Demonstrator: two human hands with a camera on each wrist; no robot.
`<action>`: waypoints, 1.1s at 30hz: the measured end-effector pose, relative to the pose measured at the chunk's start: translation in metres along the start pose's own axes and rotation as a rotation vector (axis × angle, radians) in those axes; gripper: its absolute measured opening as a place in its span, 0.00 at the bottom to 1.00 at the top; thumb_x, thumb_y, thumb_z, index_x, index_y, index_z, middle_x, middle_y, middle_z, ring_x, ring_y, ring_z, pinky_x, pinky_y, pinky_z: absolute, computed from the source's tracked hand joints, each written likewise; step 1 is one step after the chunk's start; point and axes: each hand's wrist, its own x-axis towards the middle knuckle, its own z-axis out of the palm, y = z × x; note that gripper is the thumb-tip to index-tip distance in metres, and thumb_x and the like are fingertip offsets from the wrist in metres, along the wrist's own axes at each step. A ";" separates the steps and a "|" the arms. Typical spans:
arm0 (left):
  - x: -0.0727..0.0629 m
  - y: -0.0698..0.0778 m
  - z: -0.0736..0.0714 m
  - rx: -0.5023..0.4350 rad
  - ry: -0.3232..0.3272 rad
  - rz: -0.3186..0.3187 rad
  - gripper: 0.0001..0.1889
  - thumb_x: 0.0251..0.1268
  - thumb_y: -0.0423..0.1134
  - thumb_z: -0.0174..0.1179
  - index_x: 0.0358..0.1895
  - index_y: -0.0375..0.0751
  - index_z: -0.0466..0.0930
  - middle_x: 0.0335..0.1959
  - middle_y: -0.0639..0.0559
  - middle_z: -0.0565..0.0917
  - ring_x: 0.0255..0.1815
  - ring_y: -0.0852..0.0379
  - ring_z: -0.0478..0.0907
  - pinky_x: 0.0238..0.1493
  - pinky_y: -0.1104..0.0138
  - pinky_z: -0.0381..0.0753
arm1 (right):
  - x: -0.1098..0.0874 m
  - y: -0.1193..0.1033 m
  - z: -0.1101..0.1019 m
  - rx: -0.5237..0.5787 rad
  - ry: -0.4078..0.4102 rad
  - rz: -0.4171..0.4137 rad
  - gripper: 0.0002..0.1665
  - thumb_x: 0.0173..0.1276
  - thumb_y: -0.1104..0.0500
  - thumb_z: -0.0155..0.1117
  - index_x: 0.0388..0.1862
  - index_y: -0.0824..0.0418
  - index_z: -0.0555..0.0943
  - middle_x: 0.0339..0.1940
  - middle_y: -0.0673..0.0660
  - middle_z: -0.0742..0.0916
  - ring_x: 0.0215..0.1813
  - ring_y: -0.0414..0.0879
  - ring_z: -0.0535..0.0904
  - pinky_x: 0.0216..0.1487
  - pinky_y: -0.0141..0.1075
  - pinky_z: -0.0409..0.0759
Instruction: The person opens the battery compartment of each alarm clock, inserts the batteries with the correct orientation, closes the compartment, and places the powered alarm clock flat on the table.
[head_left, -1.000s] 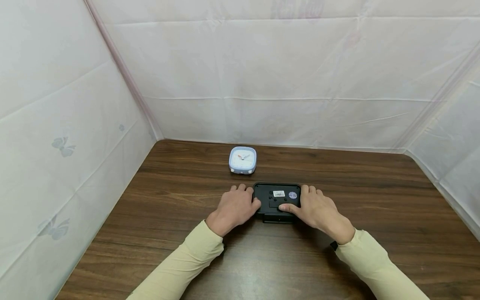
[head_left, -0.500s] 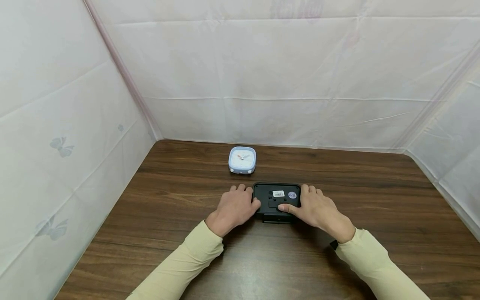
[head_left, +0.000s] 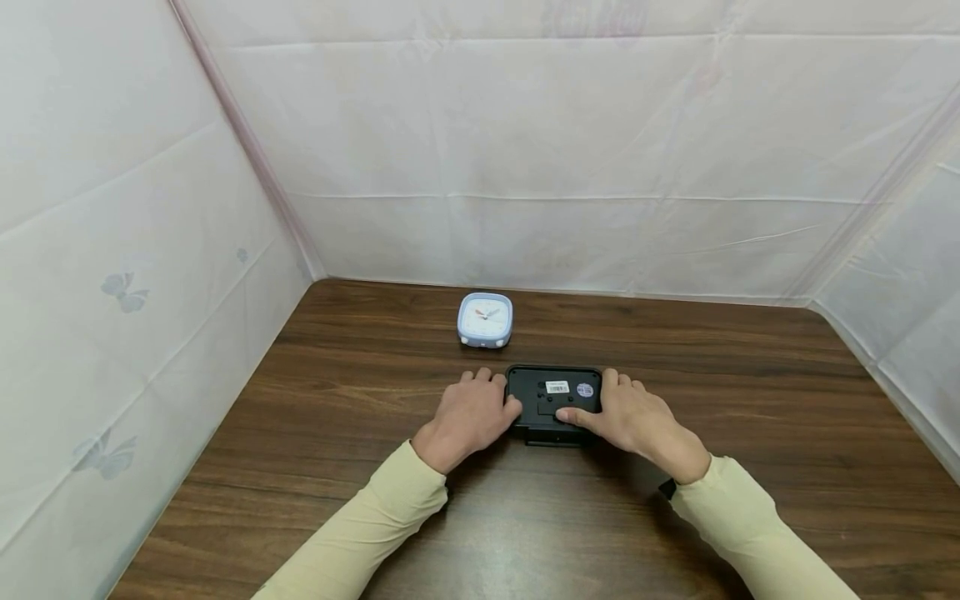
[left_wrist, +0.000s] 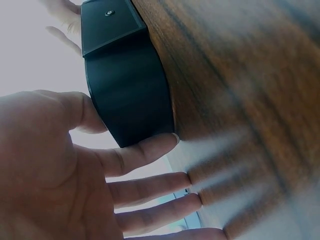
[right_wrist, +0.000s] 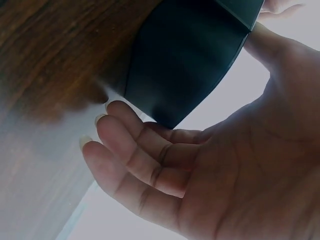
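Observation:
A black boxy device (head_left: 531,406) lies on the table with its screwed panel facing up, bearing a white barcode label and a round purple sticker. Its underside is hidden. My left hand (head_left: 470,417) grips its left end, thumb on the top edge and index finger against the end, as the left wrist view shows; the other fingertips touch the tabletop. At the opposite end my right hand (head_left: 637,417) holds the device, its thumb lying on the panel near the outlined cover. In the right wrist view the fingers (right_wrist: 145,187) bend beside the black side wall.
A light-blue alarm clock (head_left: 485,320) with a white dial stands behind the device, slightly left. The dark wood table (head_left: 360,367) meets pale sheeting at its back and sides (head_left: 525,167).

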 end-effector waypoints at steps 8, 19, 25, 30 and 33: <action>-0.001 0.002 -0.001 -0.009 -0.016 0.001 0.22 0.81 0.47 0.52 0.60 0.32 0.82 0.49 0.40 0.80 0.45 0.43 0.74 0.50 0.49 0.81 | 0.000 0.002 -0.002 0.041 -0.023 0.010 0.66 0.65 0.20 0.65 0.66 0.81 0.66 0.50 0.70 0.82 0.47 0.59 0.80 0.44 0.55 0.81; -0.001 0.001 0.000 -0.003 -0.008 0.000 0.20 0.81 0.46 0.52 0.58 0.32 0.83 0.46 0.41 0.80 0.42 0.45 0.73 0.48 0.49 0.82 | 0.001 0.001 -0.002 0.068 -0.034 0.013 0.66 0.64 0.21 0.66 0.66 0.81 0.65 0.50 0.70 0.81 0.45 0.58 0.81 0.43 0.53 0.81; 0.000 0.001 0.000 0.000 -0.021 0.001 0.22 0.82 0.47 0.51 0.60 0.32 0.82 0.49 0.40 0.80 0.45 0.44 0.74 0.52 0.50 0.81 | 0.003 0.005 -0.001 0.109 -0.037 0.003 0.65 0.63 0.21 0.68 0.65 0.79 0.65 0.46 0.65 0.81 0.40 0.55 0.80 0.41 0.50 0.80; -0.001 0.001 0.000 -0.014 -0.020 -0.003 0.21 0.81 0.45 0.52 0.60 0.31 0.82 0.48 0.40 0.80 0.45 0.44 0.73 0.52 0.50 0.80 | 0.005 0.010 -0.004 0.147 -0.047 -0.026 0.64 0.66 0.23 0.68 0.67 0.79 0.65 0.46 0.65 0.82 0.42 0.55 0.81 0.44 0.51 0.80; -0.001 0.001 0.000 -0.025 -0.014 0.001 0.20 0.80 0.44 0.52 0.58 0.31 0.83 0.46 0.40 0.79 0.43 0.45 0.71 0.49 0.50 0.80 | 0.005 0.013 -0.009 0.159 -0.072 -0.034 0.60 0.74 0.27 0.61 0.73 0.80 0.63 0.52 0.71 0.84 0.49 0.59 0.84 0.51 0.55 0.80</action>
